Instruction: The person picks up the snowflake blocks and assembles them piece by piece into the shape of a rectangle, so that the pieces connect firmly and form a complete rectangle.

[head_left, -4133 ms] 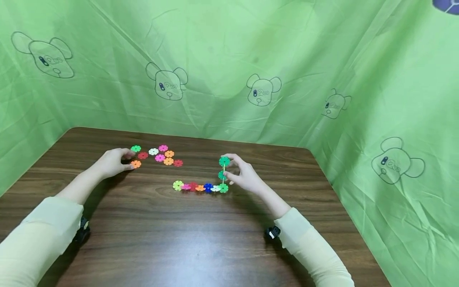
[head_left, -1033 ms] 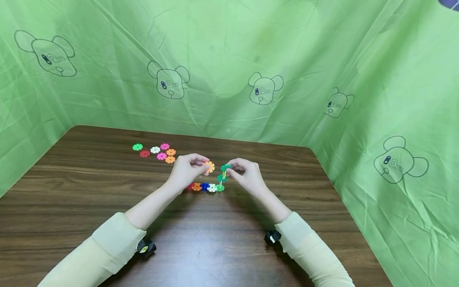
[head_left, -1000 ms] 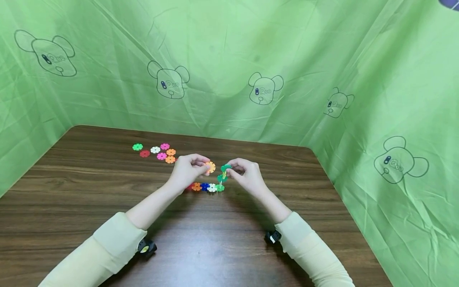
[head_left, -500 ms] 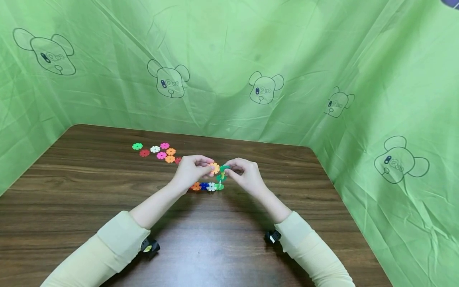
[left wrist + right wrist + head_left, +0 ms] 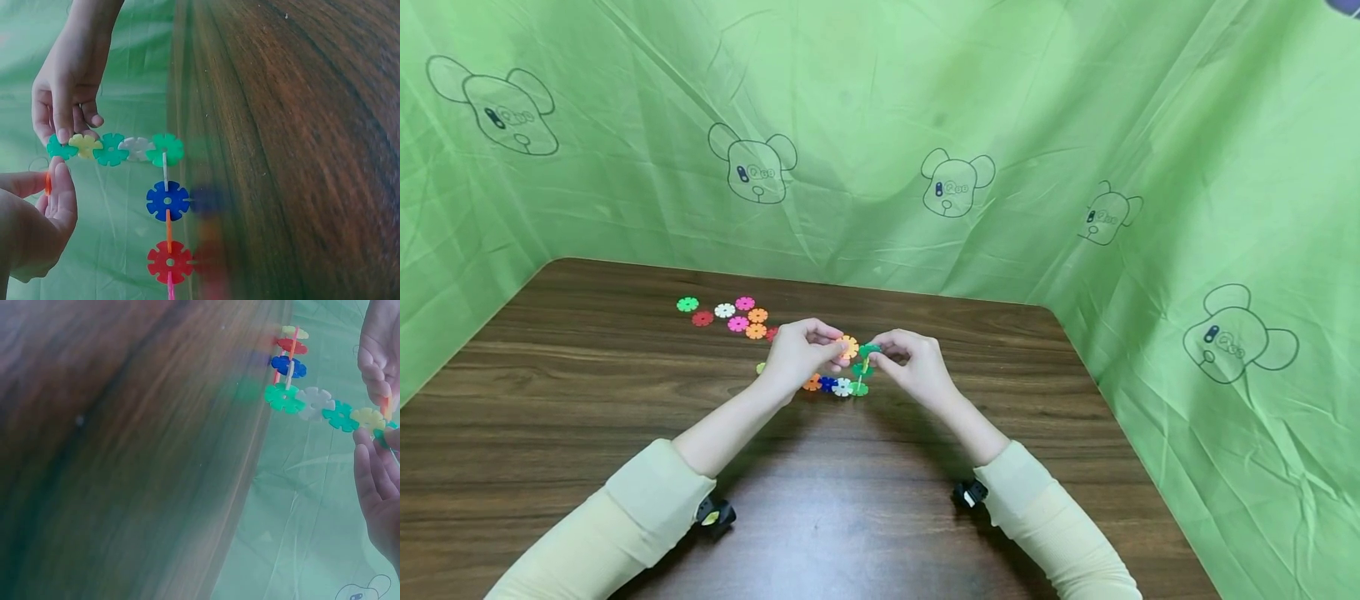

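Note:
Between thumb and fingers my left hand pinches an orange snowflake disc, which stands on edge in the left wrist view. My right hand pinches the green end disc of a chain of slotted snowflake discs. From that end the chain runs through a yellow disc, a green and a white one down to a green corner disc. There it bends and runs left along the table, with a blue disc and a red disc. Whether the orange disc touches the green end disc, I cannot tell.
Several loose discs lie at the back left of the brown wooden table, among them a green one, a white one and a pink one. A green curtain with bear-head drawings hangs behind and at the sides.
My left hand has taken the orange disc from the left group and brought it right, close to the chain's end. My right hand has stayed on the green end disc, now tilted.

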Available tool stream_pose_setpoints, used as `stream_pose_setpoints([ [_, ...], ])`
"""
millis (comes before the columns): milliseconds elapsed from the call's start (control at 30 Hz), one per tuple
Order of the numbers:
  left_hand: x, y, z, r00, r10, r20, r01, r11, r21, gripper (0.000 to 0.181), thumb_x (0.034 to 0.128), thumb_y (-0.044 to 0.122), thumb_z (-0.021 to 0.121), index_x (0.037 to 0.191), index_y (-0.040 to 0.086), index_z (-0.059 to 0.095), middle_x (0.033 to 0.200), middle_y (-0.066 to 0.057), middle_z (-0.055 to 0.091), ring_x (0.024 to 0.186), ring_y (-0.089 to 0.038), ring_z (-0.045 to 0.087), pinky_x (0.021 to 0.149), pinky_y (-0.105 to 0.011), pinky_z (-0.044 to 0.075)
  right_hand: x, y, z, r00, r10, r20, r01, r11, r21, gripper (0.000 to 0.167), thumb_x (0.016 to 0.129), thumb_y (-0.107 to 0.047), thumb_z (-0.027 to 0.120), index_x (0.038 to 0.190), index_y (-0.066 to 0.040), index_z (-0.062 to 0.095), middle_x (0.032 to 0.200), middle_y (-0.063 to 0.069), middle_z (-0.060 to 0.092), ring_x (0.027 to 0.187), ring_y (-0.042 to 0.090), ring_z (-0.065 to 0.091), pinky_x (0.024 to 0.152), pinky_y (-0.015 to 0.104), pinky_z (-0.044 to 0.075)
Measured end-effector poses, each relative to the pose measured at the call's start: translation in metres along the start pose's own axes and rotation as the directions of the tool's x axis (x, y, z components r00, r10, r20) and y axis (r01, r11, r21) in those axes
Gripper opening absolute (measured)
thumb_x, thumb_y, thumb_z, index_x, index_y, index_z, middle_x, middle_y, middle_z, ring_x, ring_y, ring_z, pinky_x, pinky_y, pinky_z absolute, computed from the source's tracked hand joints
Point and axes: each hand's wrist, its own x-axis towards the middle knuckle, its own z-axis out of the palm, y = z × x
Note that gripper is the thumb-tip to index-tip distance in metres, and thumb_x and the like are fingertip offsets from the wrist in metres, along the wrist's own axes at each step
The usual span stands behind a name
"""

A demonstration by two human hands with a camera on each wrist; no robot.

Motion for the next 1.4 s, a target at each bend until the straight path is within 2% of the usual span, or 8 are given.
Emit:
stream_pose_setpoints([
  [67, 0.000, 0.000, 0.000, 1.000, -0.001, 0.001, 0.001, 1.000, -0.010, 0.019, 0.0842, 0.004, 0.070, 0.099, -0.005, 0.062, 0.085, -0.019, 0.068, 0.065, -0.019, 0.070, 0.064, -0.034, 0.058, 0.000, -0.010, -0.003, 1.000, -0.008, -0.001, 0.008, 1.000, -0.003, 0.009, 0.081, 0.004, 0.069, 0.090, 0.005, 0.067, 0.080, 0.016, 0.070, 0.070, 0.026, 0.068, 0.064, 0.035, 0.057],
  [333, -0.004, 0.001, 0.000, 1.000, -0.028, 0.013, 0.029, 0.998, -0.059, 0.021, 0.0850, 0.003, 0.068, 0.101, -0.007, 0.060, 0.084, -0.020, 0.068, 0.064, -0.019, 0.070, 0.067, -0.037, 0.058, 0.001, -0.013, -0.001, 0.999, -0.049, -0.008, 0.049, 0.999, 0.000, 0.008, 0.079, 0.006, 0.070, 0.087, 0.005, 0.068, 0.080, 0.016, 0.070, 0.067, 0.025, 0.067, 0.060, 0.034, 0.057],
  [533, -0.007, 0.003, 0.003, 0.998, -0.055, 0.001, 0.055, 0.995, -0.077, 0.020, 0.0860, 0.001, 0.066, 0.102, -0.009, 0.060, 0.086, -0.021, 0.067, 0.063, -0.017, 0.070, 0.068, -0.034, 0.058, 0.000, -0.001, 0.004, 0.997, -0.074, -0.029, 0.073, 0.997, -0.014, 0.007, 0.078, 0.006, 0.072, 0.084, 0.003, 0.071, 0.078, 0.013, 0.070, 0.063, 0.022, 0.067, 0.057, 0.035, 0.056],
  [700, -0.009, 0.001, 0.004, 0.999, -0.030, -0.010, 0.029, 0.997, -0.075, 0.021, 0.0860, 0.001, 0.066, 0.102, -0.010, 0.060, 0.088, -0.024, 0.067, 0.064, -0.017, 0.070, 0.066, -0.032, 0.058, 0.000, 0.018, 0.008, 0.997, -0.077, -0.028, 0.076, 0.997, -0.015, 0.006, 0.078, -0.001, 0.074, 0.084, -0.003, 0.073, 0.079, 0.007, 0.071, 0.064, 0.015, 0.066, 0.057, 0.029, 0.056],
  [900, -0.011, -0.002, 0.005, 1.000, -0.011, -0.029, 0.008, 0.996, -0.086, 0.019, 0.0857, 0.001, 0.067, 0.100, -0.010, 0.061, 0.088, -0.025, 0.067, 0.063, -0.015, 0.069, 0.063, -0.030, 0.058, 0.001, 0.022, 0.007, 0.993, -0.115, -0.012, 0.115, 0.993, -0.025, 0.004, 0.081, -0.008, 0.074, 0.085, -0.009, 0.074, 0.080, 0.001, 0.072, 0.068, 0.006, 0.066, 0.060, 0.017, 0.054],
  [1067, -0.012, -0.003, 0.007, 0.999, 0.003, -0.034, -0.007, 0.995, -0.096, 0.017, 0.0851, -0.001, 0.066, 0.099, -0.011, 0.061, 0.088, -0.025, 0.067, 0.061, -0.014, 0.069, 0.062, -0.030, 0.058, 0.000, 0.023, 0.007, 0.990, -0.143, -0.004, 0.143, 0.989, -0.030, 0.004, 0.082, -0.009, 0.073, 0.085, -0.005, 0.074, 0.080, 0.001, 0.072, 0.069, 0.006, 0.066, 0.061, 0.017, 0.054],
  [1400, -0.013, -0.005, 0.008, 0.999, -0.001, -0.045, -0.004, 0.994, -0.113, 0.016, 0.0849, -0.002, 0.066, 0.098, -0.011, 0.062, 0.088, -0.025, 0.068, 0.061, -0.016, 0.069, 0.062, -0.031, 0.058, 0.000, 0.023, 0.008, 0.990, -0.142, -0.010, 0.143, 0.990, 0.005, 0.004, 0.080, -0.005, 0.074, 0.084, -0.005, 0.075, 0.079, 0.004, 0.072, 0.067, 0.012, 0.067, 0.061, 0.020, 0.055],
])
